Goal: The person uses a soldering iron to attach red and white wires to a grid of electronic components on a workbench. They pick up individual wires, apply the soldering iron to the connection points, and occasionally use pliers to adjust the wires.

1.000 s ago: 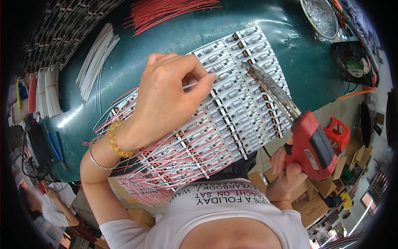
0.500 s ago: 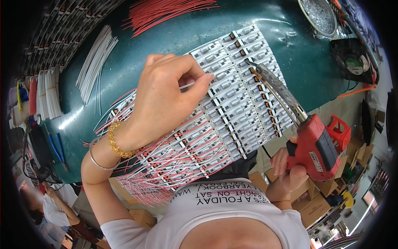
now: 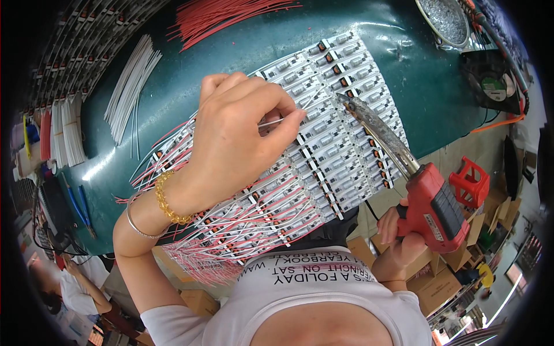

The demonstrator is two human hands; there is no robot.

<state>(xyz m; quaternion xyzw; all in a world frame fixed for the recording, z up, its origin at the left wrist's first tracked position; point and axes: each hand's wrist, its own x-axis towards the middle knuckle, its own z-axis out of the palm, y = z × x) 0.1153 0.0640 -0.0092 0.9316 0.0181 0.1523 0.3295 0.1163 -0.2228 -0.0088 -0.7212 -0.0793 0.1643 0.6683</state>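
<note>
My left hand [image 3: 239, 124] hangs over a sheet of white circuit modules [image 3: 323, 164], pinching a thin white wire [image 3: 271, 122] between thumb and fingertips. The wire points right, toward a row of modules. My right hand [image 3: 402, 233] is wrapped round the handle of a red and black soldering gun [image 3: 434, 207]. Its long darkened tip [image 3: 369, 118] reaches over the sheet close to the wire's end; whether they touch I cannot tell. Red and white wires [image 3: 254, 216] fan out across the lower left modules, partly under my left forearm.
Loose white wires [image 3: 131, 86] and a pile of red wires [image 3: 225, 20] lie on the green tabletop [image 3: 184, 86]. Blue-handled pliers [image 3: 79, 205] rest at left. A round metal bowl [image 3: 444, 23] and a black fan [image 3: 490, 83] stand far right. A red stool [image 3: 470, 181] is below.
My left hand has shifted slightly right with the wire. The soldering gun's tip has moved a little down and left over the modules, and its body has tilted slightly.
</note>
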